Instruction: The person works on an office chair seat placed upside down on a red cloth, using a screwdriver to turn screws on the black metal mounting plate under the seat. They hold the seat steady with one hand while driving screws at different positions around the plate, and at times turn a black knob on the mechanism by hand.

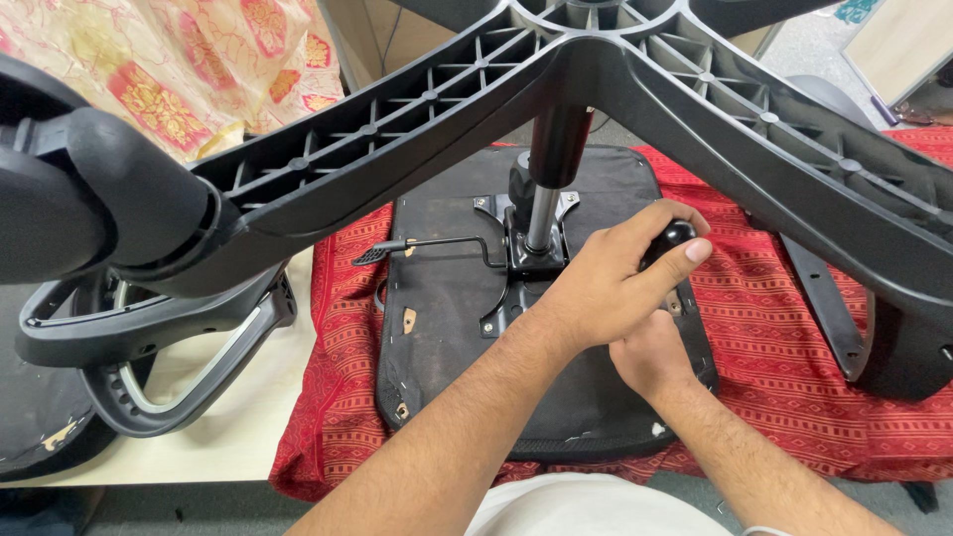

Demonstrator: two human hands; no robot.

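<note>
I see a pale surface (238, 417) draped with a red patterned cloth (794, 357). Behind it at upper left hangs a cream fabric with red floral print (179, 69); grey floor (814, 50) shows upper right.

Bare forearms, no sleeves (white garment at the waist).

You have two hands in view, left hand (606, 283) and right hand (650, 355), both on one black knob (667, 241). There is one upturned seat (447, 337), with one gas column (551, 164), one lever (427, 245) and one star base (635, 60). One caster (89, 189) shows at the left, two armrests (149, 333) lie beside it, and one red cloth (794, 337) lies beneath.
</note>
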